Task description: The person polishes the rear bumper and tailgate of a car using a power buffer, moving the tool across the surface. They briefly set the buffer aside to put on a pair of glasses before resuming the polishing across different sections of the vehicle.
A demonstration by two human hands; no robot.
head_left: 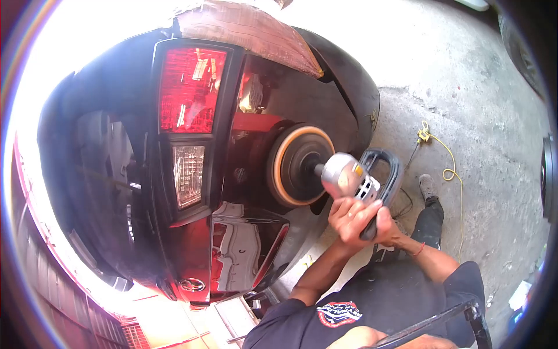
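**At the fingertips: polisher [344, 174] gripped in both hands, pad against the car**

Within the fingers of both hands, the polisher was held firmly. The left hand [347, 216] was closed around the machine's body just behind its silver gear head, fingers curled fully round it with no gap showing. The right hand [385, 225], with a red band at its wrist, lay touching the left one and was wrapped tight on the dark rear grip. Exactly where one hand ended and the other began could not be told, as they overlapped.

Just beyond the knuckles stood the tool's black loop handle [388, 168], with neither hand on it. Ahead of the fingers, at the far end of the short spindle, the orange-rimmed polishing pad [299, 166] lay flat against the black car panel [325, 99]. Further out from the fingertips, past the pad, were the red tail lamp [189, 87] and the clear lamp [187, 174] next to it. Brown masking paper [250, 32] covered the bodywork beside the red lamp.

Behind the hands, towards the wrists, a shoe [426, 186] rested on the concrete floor [476, 87], and a yellow cord [449, 171] trailed across the floor near it.
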